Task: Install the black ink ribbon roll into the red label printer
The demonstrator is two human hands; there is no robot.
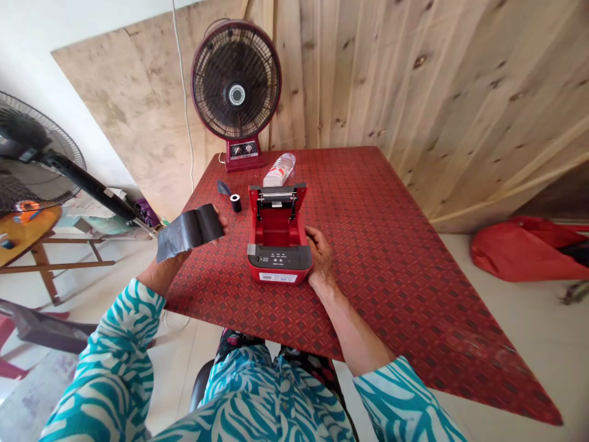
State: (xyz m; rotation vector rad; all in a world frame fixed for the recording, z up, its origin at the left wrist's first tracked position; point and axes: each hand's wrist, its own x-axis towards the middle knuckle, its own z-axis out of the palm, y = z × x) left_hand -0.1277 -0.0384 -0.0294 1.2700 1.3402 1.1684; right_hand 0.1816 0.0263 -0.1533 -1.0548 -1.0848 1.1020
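Observation:
A red and dark grey label printer (279,261) stands on the table with its lid raised, the red inside showing. My right hand (319,255) is at its right side, fingers curled against the casing. Left of the printer, my left hand (219,221) holds up a black ribbon roll (209,223), its loose sheet-like end hanging over my wrist. Most of that hand is hidden behind the roll. Between it and the printer stands a small black roll (236,204) with a white core, beside a dark scrap (223,187).
Behind the printer lies a clear plastic package (280,170) with red and white print. A dark red table fan (236,92) stands at the back left of the red patterned table (391,276). Another fan (32,147) is at far left; a red bag (524,248) lies on the floor at right.

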